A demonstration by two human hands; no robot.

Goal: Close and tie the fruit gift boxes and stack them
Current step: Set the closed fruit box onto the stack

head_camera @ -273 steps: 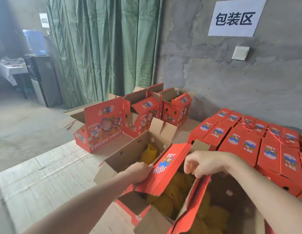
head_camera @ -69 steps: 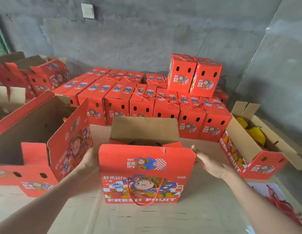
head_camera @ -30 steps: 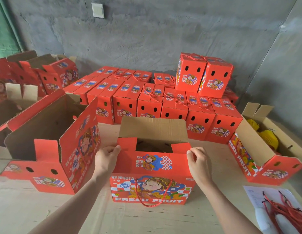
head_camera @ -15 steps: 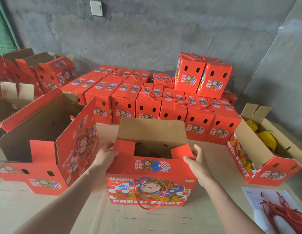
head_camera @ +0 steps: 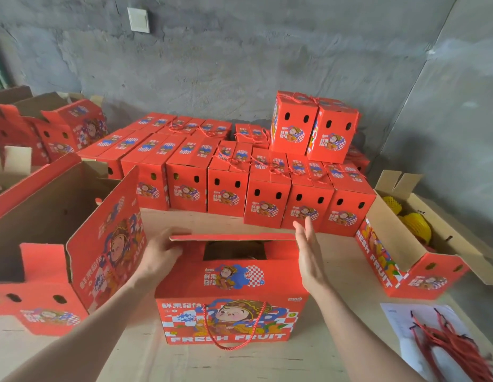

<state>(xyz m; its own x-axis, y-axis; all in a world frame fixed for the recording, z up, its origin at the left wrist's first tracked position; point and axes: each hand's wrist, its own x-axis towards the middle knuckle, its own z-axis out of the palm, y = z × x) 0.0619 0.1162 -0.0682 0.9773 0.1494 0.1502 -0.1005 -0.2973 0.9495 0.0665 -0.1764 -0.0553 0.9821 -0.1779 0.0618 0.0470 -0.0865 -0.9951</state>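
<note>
A red fruit gift box [head_camera: 231,304] with a cartoon figure and a red cord handle stands on the table in front of me. Its near top flap lies folded over and the rear flap [head_camera: 234,237] has come down almost level, leaving a dark gap between them. My left hand [head_camera: 160,255] rests on the box's left top corner, its fingers on the rear flap's left end. My right hand [head_camera: 308,249] stands edge-on with straight fingers at the box's right top corner, beside the flap's right end.
Several closed red boxes [head_camera: 267,197] stand in rows behind, with two stacked boxes [head_camera: 314,128] on top. An empty open box [head_camera: 74,244] is at left; an open box with netted yellow fruit [head_camera: 416,232] at right. Red cords [head_camera: 454,346] lie on paper at lower right.
The rear flap, upright half a second ago, has folded down over the box top. Both hands moved from the box's sides up to its top corners.
</note>
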